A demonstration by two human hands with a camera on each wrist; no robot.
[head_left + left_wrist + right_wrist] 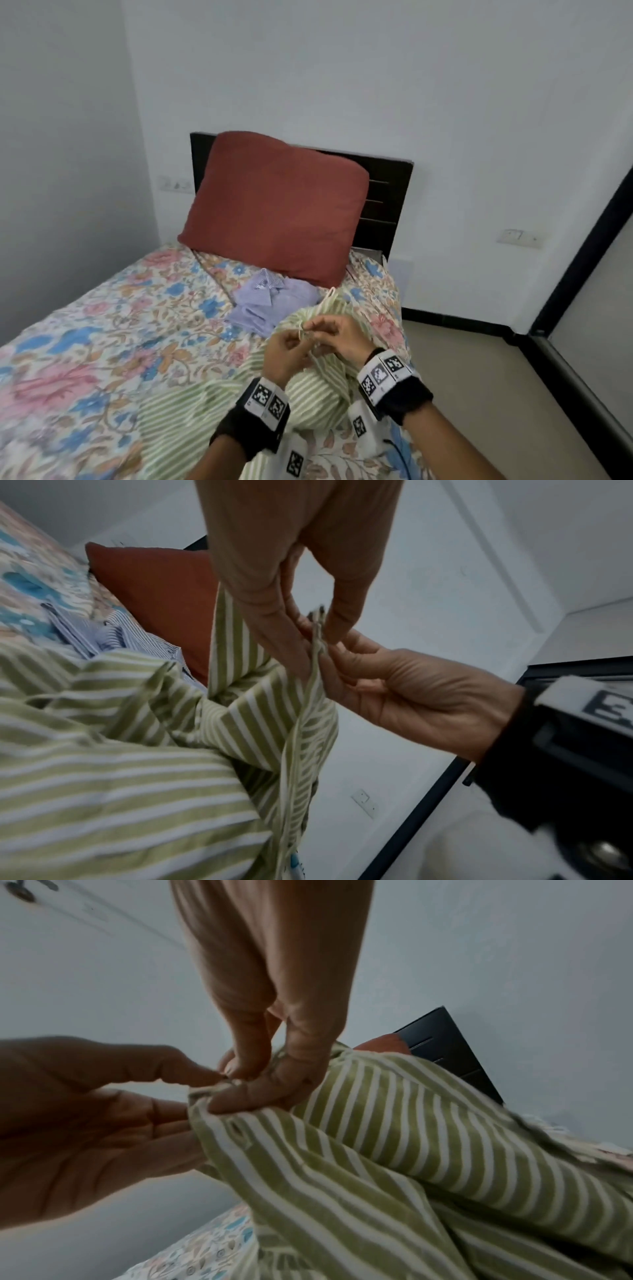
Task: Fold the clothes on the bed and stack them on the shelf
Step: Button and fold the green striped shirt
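Head view takes in the bed (pixel 102 325) with its floral cover, a rust-red pillow (pixel 277 209) propped on the dark headboard (pixel 387 192), and a folded blue striped shirt (pixel 274 301) just before the pillow. Nearer, the green striped shirt (pixel 315 387) lies bunched on the bed's right side. Left hand (pixel 286 353) and right hand (pixel 337 337) both pinch its raised edge together; whether a button sits between the fingertips is too blurred to tell.
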